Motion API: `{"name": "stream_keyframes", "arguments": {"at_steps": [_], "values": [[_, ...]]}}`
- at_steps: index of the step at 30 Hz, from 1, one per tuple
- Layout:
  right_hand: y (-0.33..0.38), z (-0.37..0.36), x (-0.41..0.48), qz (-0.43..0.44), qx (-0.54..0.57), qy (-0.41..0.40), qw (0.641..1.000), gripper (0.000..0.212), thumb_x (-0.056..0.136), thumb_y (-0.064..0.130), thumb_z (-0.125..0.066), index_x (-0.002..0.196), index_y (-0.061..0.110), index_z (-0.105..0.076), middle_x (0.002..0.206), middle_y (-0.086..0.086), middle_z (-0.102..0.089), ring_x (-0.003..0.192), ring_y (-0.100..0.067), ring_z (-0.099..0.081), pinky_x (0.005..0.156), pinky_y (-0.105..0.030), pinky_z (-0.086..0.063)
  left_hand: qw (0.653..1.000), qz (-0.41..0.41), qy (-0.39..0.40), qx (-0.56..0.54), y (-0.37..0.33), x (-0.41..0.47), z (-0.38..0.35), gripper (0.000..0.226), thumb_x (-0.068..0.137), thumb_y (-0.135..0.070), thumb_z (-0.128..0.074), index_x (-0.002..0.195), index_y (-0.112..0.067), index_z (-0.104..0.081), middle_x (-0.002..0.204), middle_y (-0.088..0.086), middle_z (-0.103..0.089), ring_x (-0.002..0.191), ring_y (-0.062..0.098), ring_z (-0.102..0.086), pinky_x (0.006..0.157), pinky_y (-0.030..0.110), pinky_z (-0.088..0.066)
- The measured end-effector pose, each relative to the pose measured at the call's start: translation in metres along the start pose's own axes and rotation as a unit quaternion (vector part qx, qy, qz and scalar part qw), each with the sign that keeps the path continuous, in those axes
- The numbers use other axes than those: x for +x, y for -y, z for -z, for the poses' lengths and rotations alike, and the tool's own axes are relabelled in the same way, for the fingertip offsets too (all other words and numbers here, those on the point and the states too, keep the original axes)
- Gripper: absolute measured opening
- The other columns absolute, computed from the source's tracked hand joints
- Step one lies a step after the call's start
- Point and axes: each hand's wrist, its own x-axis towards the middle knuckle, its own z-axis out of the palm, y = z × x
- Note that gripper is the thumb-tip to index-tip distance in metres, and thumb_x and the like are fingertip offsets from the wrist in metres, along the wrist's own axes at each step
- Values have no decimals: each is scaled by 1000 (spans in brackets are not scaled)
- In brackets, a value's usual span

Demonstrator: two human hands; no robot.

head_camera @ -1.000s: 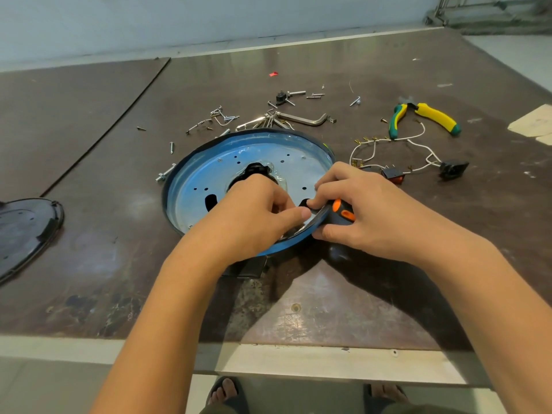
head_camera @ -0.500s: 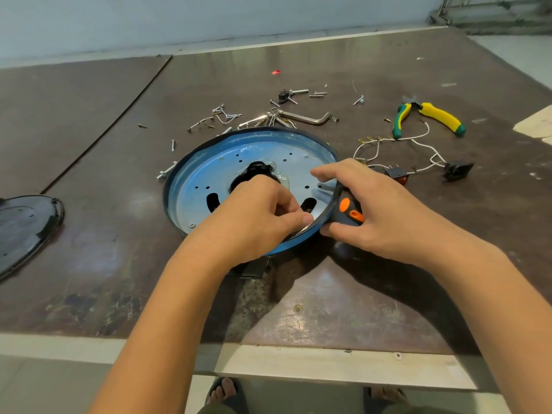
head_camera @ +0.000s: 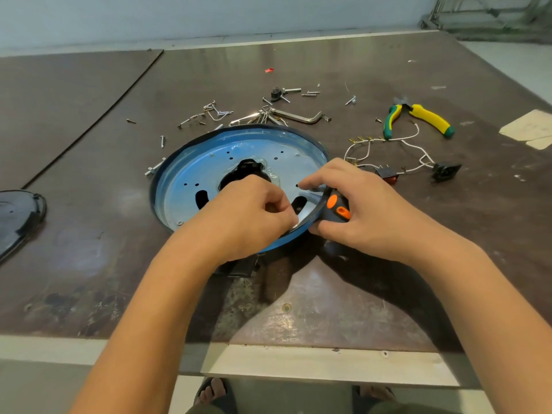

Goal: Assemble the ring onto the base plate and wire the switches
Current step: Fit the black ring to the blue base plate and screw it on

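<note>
A round blue base plate [head_camera: 209, 162] with a dark ring [head_camera: 161, 171] around its rim lies on the brown table. My left hand [head_camera: 248, 213] rests inside the plate's near edge, fingers curled and pinching something small that I cannot make out. My right hand [head_camera: 367, 210] grips a black and orange screwdriver [head_camera: 336, 207] at the plate's near right rim, its forefinger stretched onto the plate. The switches [head_camera: 388, 173] on white wires [head_camera: 418, 147] lie to the right of the plate, apart from both hands.
Several loose screws and bolts [head_camera: 215, 113] and a hex key [head_camera: 301, 116] lie behind the plate. Yellow-green pliers [head_camera: 418, 118] sit at the far right. A black cover [head_camera: 18, 216] lies at the left edge. A black part [head_camera: 242, 265] pokes out under my left wrist.
My right hand has slid the screwdriver a little to the right along the plate's rim, and its forefinger has stretched out onto the plate. My left hand has stayed at the near edge.
</note>
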Motion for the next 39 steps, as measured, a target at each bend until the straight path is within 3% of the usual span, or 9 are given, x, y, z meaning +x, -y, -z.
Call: {"name": "stream_keyframes", "arguments": {"at_steps": [7,16,22,27,32,35,39], "values": [[0,0,0,-1,5,1,1000,53,81,24,-80,129,30,-59,121,14,-51,112,0,-51,86,-11,-44,1000,0,-12,24,-1,0,-2,20,90,-36,-61,71,-28,-65,62,-6,-58,60,9,-53,58,27,-37],[0,0,1,-17,14,4,1000,68,79,26,-82,138,33,-49,123,13,-53,113,-2,-52,86,-12,-45,999,-34,15,-31,1,-1,1,13,95,-26,-61,88,-29,-72,59,-18,-61,54,-5,-54,48,7,-34],[2,1,1,-15,12,5,1000,65,79,26,-82,136,32,-52,123,11,-52,112,-3,-52,91,-17,-46,999,-43,10,-7,3,-2,-1,14,97,-31,-57,88,-30,-68,63,-14,-59,58,-8,-54,51,7,-36],[2,0,1,-12,8,4,1000,62,80,26,-82,135,32,-53,123,12,-51,110,2,-49,87,-12,-43,999,-31,0,-30,4,-1,0,14,96,-35,-59,89,-30,-70,72,-12,-67,66,-5,-58,59,14,-40],[2,1,1,-11,8,4,1000,62,79,26,-81,134,32,-53,122,11,-52,110,-3,-52,88,-16,-46,999,-26,1,-36,3,-2,0,14,92,-37,-65,82,-30,-72,62,-17,-64,55,-5,-55,50,9,-37],[2,0,0,-10,8,3,1000,62,79,26,-82,134,32,-53,121,12,-52,110,-3,-52,90,-19,-47,1000,-15,-14,-22,3,0,-2,17,92,-38,-65,79,-28,-72,60,-14,-63,55,-3,-54,52,15,-36],[2,0,1,-9,5,2,1000,63,79,27,-82,134,32,-53,121,11,-52,111,-3,-53,91,-20,-47,999,-26,-4,-29,3,-2,0,16,91,-36,-67,80,-27,-73,56,-10,-60,49,0,-50,46,10,-35]]}}
